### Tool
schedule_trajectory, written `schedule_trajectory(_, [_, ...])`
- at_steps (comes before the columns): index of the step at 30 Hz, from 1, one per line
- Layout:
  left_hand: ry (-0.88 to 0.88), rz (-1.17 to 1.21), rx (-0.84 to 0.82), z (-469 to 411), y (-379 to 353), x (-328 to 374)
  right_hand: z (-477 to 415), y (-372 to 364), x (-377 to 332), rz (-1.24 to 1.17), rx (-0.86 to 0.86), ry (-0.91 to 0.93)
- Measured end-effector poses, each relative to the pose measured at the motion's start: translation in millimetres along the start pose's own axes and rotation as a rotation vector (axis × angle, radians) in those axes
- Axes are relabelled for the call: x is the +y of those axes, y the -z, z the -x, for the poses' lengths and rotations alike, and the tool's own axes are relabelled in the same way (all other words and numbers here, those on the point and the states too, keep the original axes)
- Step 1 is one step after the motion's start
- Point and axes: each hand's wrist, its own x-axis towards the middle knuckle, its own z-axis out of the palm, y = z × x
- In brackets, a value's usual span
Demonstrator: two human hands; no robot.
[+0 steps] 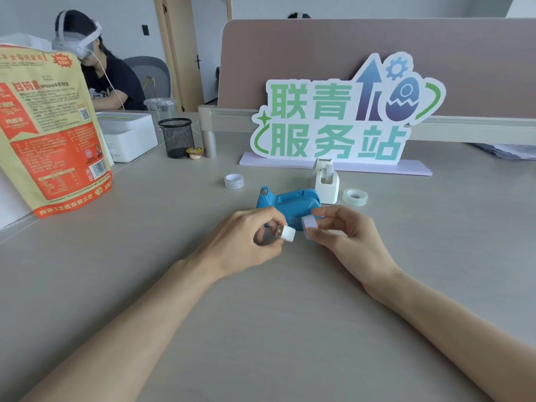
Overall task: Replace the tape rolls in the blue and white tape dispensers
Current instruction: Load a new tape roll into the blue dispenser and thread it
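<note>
The blue tape dispenser (290, 200) lies on the desk just beyond my hands. Behind it to the right stands the white tape dispenser (325, 181), upright. A clear tape roll (355, 196) lies flat to the right of the white one, and a white printed tape roll (233, 181) stands to the left. My left hand (249, 242) pinches a small white spool core (286, 234) at its fingertips. My right hand (345, 233) pinches another small white piece (309, 224). The two pieces are a short gap apart, in front of the blue dispenser.
A green sign on a lilac base (339, 123) stands behind the dispensers. A black mesh pen cup (177, 137), a small pudding cup (195, 153), a white box (127, 134) and a tall orange snack bag (52, 126) are at the left. A person sits at the far left.
</note>
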Motion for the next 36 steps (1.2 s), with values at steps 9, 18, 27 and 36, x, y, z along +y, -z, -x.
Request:
schedule_trajectory(9, [0.023,-0.089,-0.011,0.1,0.1,-2.6,2.6,-3.3,1.5,0.476,-0.072,0.227])
schedule_trajectory(18, [-0.09,-0.143,0.149,-0.8,-4.0,4.4,4.9,-5.8,-7.4,0.154,-0.093,0.154])
schedule_trajectory(27, [0.181,-0.272,0.49,-16.3,4.0,-20.1,1.1,-5.0,-4.0,0.058,0.028,0.121])
schedule_trajectory(36, [0.62,-0.505,0.011,-63.3,-4.1,-72.7,-0.6,-2.9,-1.4,0.064,0.02,0.093])
